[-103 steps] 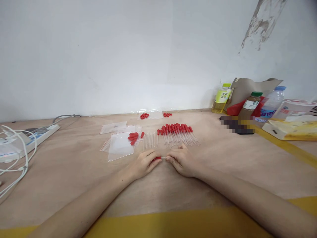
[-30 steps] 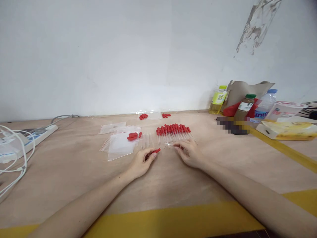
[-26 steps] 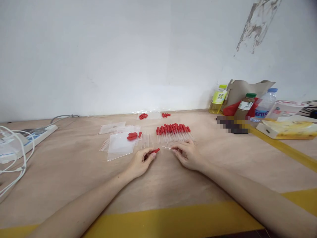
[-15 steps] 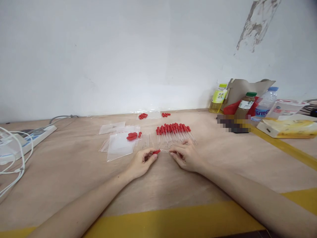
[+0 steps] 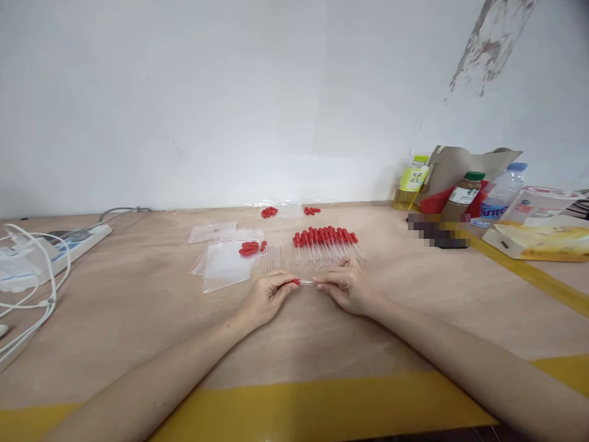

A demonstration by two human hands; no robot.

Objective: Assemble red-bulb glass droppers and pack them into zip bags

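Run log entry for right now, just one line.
left hand: pinching red bulb | right hand: holding clear tube, its end at red bulb | red-topped tubes: in row beyond hands

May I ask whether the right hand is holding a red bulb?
No, the left hand holds a red bulb; the right hand grips a clear tube.

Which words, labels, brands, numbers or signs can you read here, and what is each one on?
"茉莉花茶": on the yellow-capped bottle.
Green-capped bottle: round emblem; lettering too small to read.
Blue-capped bottle: large lettering, too unclear to read in full.
White tub: small print, too blurred to read.
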